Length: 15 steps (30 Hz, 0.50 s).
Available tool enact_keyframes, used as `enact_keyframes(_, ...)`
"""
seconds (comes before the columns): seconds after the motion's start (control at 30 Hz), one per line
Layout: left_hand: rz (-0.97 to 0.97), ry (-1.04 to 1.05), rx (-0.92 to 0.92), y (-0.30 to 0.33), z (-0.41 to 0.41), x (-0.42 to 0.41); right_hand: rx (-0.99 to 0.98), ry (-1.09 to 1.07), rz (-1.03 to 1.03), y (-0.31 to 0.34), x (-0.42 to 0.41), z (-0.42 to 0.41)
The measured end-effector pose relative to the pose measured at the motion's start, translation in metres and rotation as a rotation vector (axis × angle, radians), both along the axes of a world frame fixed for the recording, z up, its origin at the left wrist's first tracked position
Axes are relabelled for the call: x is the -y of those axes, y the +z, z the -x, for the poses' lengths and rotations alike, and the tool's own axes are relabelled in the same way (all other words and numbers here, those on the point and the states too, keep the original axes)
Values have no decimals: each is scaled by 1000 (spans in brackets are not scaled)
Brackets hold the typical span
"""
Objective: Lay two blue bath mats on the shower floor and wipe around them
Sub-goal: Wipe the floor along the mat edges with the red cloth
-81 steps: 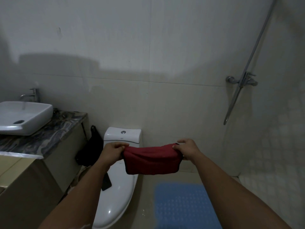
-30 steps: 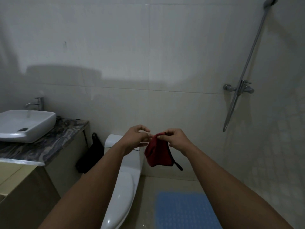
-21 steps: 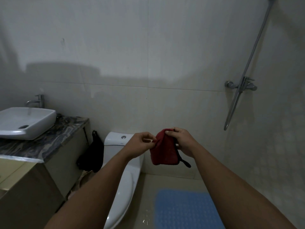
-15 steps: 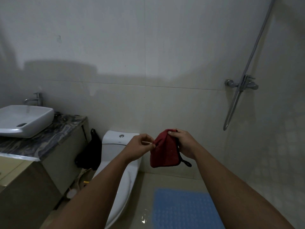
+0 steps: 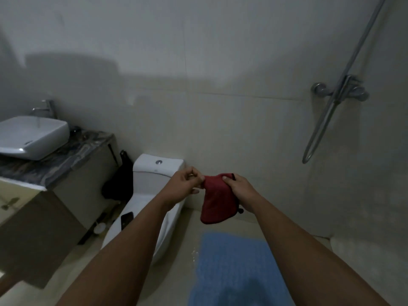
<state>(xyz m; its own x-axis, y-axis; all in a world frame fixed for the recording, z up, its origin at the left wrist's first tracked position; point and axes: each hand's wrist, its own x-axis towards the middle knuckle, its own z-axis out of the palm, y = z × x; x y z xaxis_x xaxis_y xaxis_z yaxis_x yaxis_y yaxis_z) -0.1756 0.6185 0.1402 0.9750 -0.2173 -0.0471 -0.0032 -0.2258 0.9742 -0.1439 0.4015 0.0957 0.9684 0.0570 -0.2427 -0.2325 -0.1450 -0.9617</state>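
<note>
Dim tiled bathroom, pale wall tiles, beige floor (image 5: 176,272) with a wet glint at the mat's left edge. Shower mixer (image 5: 341,91) and hose at 2 o'clock; toilet (image 5: 154,195) at 9 o'clock of our hands; washbasin (image 5: 33,135) on a marbled counter (image 5: 61,160) far out at 9 o'clock. A black phone (image 5: 127,219) lies on the toilet lid, a dark bag (image 5: 119,184) hangs between counter and cistern.

We hold a red cloth (image 5: 217,202) out at chest height. Our left hand (image 5: 185,188) pinches its upper left corner between thumb and curled fingers. Our right hand (image 5: 239,193) grips the top right edge, thumb on the front face; the cloth hangs folded below both hands, a small black loop showing at its right side.

One blue bath mat (image 5: 238,272) lies flat on the floor at 6 o'clock of the hands, well below and apart from them. We see no second mat; it may sit outside the view.

Risks, as we judge them: the wet floor beside the mat could let a foot or the mat slide when we crouch to wipe. A wipe dragged against the mat's edge could lift or shift it. The phone near the lid's edge could be knocked off by an elbow.
</note>
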Motion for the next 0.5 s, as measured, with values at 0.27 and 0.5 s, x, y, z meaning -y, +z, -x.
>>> enact_keyframes(0.27,-101,316,-188,-120,15,-14,-569,306,-246,-96,0,0)
enact_keyframes(0.5,-398,399,-498,-318,58,-45,-847,-53,-369,-278,-34,33)
